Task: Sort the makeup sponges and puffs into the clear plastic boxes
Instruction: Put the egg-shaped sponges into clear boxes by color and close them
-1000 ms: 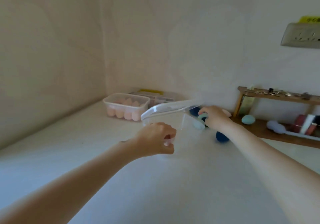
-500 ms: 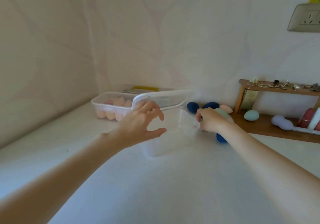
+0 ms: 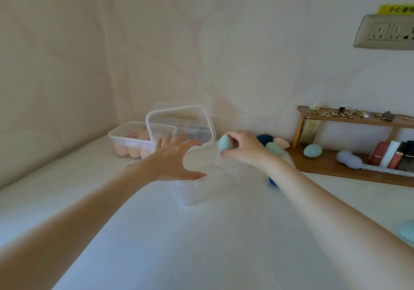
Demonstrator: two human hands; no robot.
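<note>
The right hand pinched a teal sponge between thumb and fingertips, holding it just above the right rim of the open box near the middle of the worktop. The left hand was spread and relaxed, gripping nothing, hovering over the box's left side below the raised lid. Risks as judged: the lid appeared unsupported and could fall shut across the opening; the light, untethered box could slide if the sponge struck its rim; a soft sponge might bounce out. Loose sponges lay behind the right hand at the back edge. A second box held pink sponges.
</note>
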